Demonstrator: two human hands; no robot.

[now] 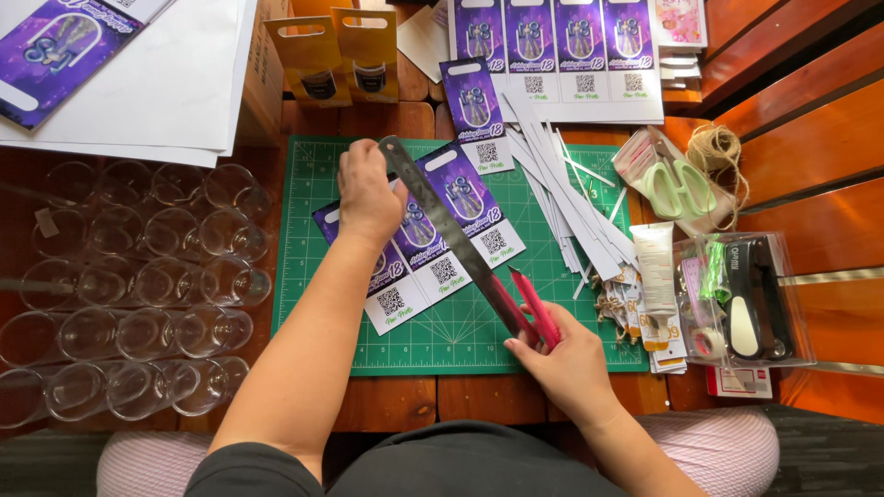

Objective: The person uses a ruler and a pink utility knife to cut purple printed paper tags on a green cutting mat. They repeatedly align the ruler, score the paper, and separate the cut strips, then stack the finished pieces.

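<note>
A printed sheet of purple tags (433,241) lies askew on a green cutting mat (322,304). Across it runs a metal ruler (440,219), diagonal from upper left to lower right. My left hand (368,191) presses down on the ruler's upper end and the sheet. My right hand (566,357) grips a red craft knife (532,304) at the ruler's lower end, its tip against the ruler's right edge.
Several clear plastic cups (138,285) lie in rows left of the mat. White paper offcuts (571,198) pile on the mat's right side. Green scissors (680,189), twine (714,147), a glue tube (656,267) and a clear box holding a stapler (750,299) sit right. More purple tags (552,46) lie at the back.
</note>
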